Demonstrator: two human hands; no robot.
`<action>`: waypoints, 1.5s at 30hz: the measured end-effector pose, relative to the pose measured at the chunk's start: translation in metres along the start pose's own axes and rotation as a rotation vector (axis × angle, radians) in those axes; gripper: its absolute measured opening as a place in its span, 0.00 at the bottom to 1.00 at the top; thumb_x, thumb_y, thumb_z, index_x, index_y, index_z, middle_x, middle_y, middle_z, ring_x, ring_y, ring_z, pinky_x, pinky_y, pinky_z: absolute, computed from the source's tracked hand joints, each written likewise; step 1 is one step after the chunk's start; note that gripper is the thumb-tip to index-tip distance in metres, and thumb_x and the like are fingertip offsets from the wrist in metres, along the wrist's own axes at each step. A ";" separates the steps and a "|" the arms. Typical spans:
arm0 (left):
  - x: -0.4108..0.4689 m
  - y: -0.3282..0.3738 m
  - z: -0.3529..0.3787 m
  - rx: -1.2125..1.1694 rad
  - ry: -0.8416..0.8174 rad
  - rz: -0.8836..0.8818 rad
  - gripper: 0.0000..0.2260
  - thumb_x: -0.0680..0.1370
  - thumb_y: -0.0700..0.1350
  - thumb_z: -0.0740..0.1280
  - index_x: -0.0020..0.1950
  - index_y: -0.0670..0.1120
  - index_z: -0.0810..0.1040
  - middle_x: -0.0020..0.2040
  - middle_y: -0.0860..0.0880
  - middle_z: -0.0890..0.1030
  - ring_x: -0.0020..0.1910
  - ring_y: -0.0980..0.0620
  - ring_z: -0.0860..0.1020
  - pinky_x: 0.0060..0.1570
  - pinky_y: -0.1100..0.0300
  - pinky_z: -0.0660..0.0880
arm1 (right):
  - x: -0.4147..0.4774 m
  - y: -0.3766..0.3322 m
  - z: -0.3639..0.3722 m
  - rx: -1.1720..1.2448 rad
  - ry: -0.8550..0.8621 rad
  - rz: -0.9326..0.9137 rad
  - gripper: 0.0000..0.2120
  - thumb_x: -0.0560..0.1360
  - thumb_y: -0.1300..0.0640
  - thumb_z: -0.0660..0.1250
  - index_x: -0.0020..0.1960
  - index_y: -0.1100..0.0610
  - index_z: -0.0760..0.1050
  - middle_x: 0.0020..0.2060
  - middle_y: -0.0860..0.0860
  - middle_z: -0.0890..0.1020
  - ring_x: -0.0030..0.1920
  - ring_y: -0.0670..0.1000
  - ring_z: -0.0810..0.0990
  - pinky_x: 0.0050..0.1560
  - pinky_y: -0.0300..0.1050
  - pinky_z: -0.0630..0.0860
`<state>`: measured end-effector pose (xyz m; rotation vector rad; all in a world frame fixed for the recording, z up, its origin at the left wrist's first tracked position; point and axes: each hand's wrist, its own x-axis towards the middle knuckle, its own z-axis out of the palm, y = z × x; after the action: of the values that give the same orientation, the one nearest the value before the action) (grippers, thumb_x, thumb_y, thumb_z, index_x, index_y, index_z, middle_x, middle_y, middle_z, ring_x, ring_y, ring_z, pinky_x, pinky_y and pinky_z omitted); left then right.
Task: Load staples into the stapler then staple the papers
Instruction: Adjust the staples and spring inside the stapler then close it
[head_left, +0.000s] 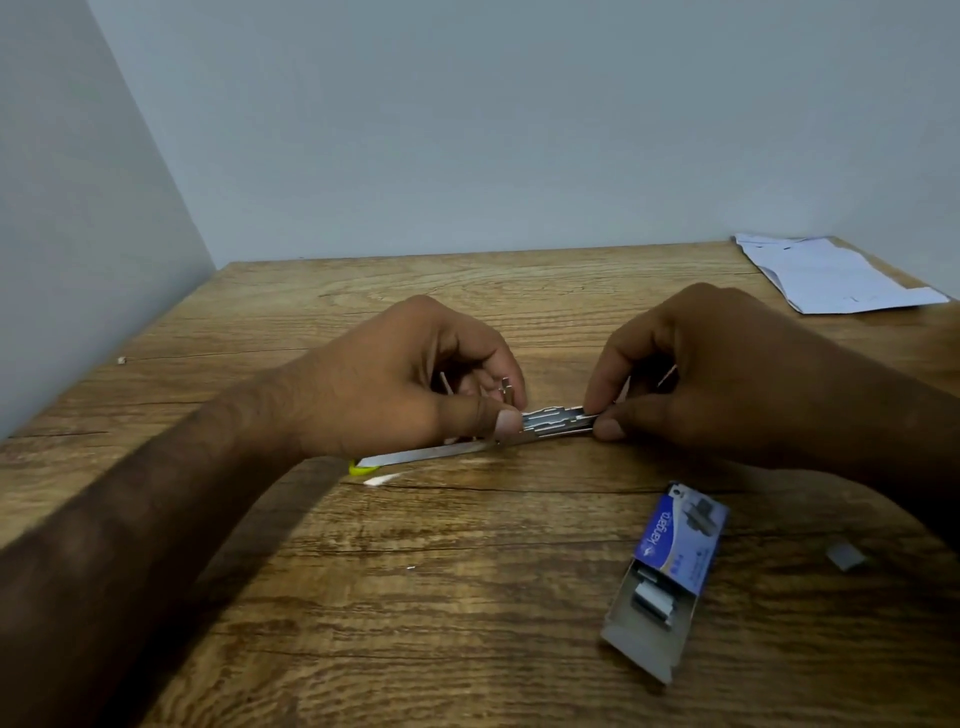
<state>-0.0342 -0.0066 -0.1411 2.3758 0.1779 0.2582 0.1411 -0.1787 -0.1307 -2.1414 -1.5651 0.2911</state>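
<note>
A metal stapler with a yellow-green end lies opened out flat on the wooden table. My left hand grips its middle, thumb pressed on the silver channel. My right hand pinches the right end of the channel between thumb and forefinger; whether a strip of staples is under those fingers is hidden. A blue staple box lies slid open at the front right, staples showing in its tray. The white papers lie at the table's far right corner.
A small loose strip of staples lies right of the box. A tiny white scrap sits near the left edge. Grey walls close off the back and left of the table.
</note>
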 end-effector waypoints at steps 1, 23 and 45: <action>0.000 -0.001 0.002 -0.001 0.018 0.001 0.06 0.74 0.43 0.78 0.50 0.49 0.86 0.40 0.50 0.87 0.40 0.45 0.84 0.40 0.59 0.80 | 0.000 0.001 -0.001 -0.001 0.004 0.006 0.07 0.63 0.49 0.81 0.38 0.42 0.84 0.32 0.33 0.83 0.38 0.34 0.80 0.35 0.35 0.70; 0.007 0.030 0.026 0.405 0.207 -0.145 0.04 0.72 0.49 0.77 0.40 0.51 0.85 0.36 0.56 0.84 0.37 0.60 0.79 0.38 0.63 0.76 | 0.003 0.009 0.002 0.213 0.027 0.000 0.15 0.60 0.59 0.84 0.43 0.48 0.85 0.35 0.44 0.88 0.37 0.42 0.86 0.44 0.40 0.82; 0.003 0.019 0.016 0.392 0.114 0.032 0.02 0.79 0.50 0.70 0.49 0.54 0.79 0.40 0.59 0.82 0.42 0.55 0.81 0.44 0.49 0.80 | 0.004 0.010 0.002 0.145 -0.026 -0.026 0.07 0.66 0.52 0.80 0.41 0.45 0.83 0.35 0.39 0.85 0.37 0.38 0.83 0.32 0.30 0.73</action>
<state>-0.0264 -0.0299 -0.1390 2.7550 0.2639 0.4060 0.1498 -0.1773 -0.1371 -2.0126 -1.5367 0.4126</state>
